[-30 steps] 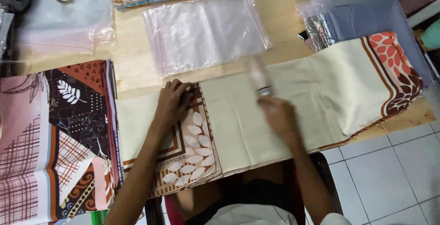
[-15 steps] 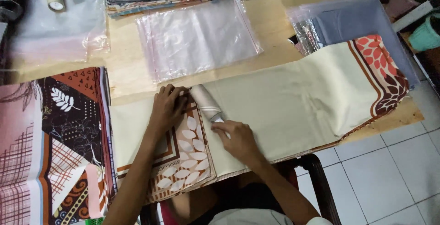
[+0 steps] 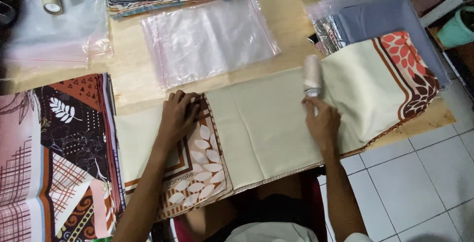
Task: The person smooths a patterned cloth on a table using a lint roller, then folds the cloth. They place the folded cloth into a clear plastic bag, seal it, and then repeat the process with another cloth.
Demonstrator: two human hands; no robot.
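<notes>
Cream folded cloth (image 3: 266, 123) is being rolled by white lint roller (image 3: 312, 75), gripped in right hand (image 3: 323, 123), right end unreached; left hand (image 3: 178, 116) pressed flat, open.

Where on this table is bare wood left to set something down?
Bare wood shows between the clear bag and the grey bagged stack, and in a strip above the cream cloth. The left side is crowded with patterned cloths.
</notes>
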